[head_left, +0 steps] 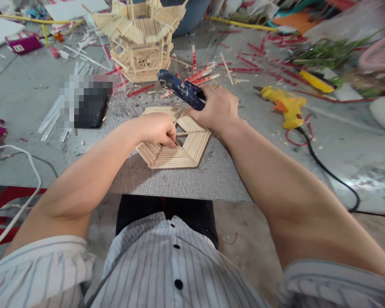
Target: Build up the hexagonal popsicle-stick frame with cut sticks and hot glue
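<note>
In front of me on the table lies a flat hexagonal panel (171, 159) of pale thin wooden sticks, with an opening at its centre. My left hand (158, 130) is over the panel's left half, fingers closed in a pinch beside the central opening. What is between those fingertips is hidden. One thin stick (183, 134) crosses the opening near them. My right hand (216, 107) is at the panel's upper right edge, closed around the near end of a dark blue hand tool (182, 90) with a rounded far end and pale specks; its exact kind is unclear.
A stick-built pavilion model (141, 40) stands behind the panel. To the left lie a black phone (91, 107) and clear glue sticks (56, 100). On the right are a yellow glue gun (287, 107) with a black cord, a yellow cutter (316, 81) and red-white wrapper scraps (250, 62).
</note>
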The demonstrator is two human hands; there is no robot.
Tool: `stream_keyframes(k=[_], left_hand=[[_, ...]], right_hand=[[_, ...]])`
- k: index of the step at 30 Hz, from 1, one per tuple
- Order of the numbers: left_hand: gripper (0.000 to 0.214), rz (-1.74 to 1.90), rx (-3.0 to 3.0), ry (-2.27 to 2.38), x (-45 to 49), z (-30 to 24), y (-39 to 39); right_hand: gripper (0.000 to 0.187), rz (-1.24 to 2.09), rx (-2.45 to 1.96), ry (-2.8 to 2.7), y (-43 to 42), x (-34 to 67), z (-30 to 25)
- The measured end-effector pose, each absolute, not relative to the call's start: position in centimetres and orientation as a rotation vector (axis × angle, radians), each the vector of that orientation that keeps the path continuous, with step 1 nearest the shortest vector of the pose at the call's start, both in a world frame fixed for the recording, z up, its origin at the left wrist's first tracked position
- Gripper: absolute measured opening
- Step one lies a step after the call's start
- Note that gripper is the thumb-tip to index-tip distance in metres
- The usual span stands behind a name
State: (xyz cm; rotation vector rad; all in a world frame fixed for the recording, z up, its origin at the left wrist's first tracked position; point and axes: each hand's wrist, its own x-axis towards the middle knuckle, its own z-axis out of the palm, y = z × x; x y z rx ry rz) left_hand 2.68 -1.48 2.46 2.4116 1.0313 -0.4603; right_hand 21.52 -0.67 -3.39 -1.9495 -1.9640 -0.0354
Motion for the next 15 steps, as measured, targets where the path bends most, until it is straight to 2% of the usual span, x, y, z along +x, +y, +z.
stream_keyframes(k=[15], left_hand=[[0.028, -0.449, 2.446, 0.993, 2.64, 2.39, -1.34]], right_hand=[[0.05, -0.051, -1.924, -1.959, -0.68, 21.49, -3.53]])
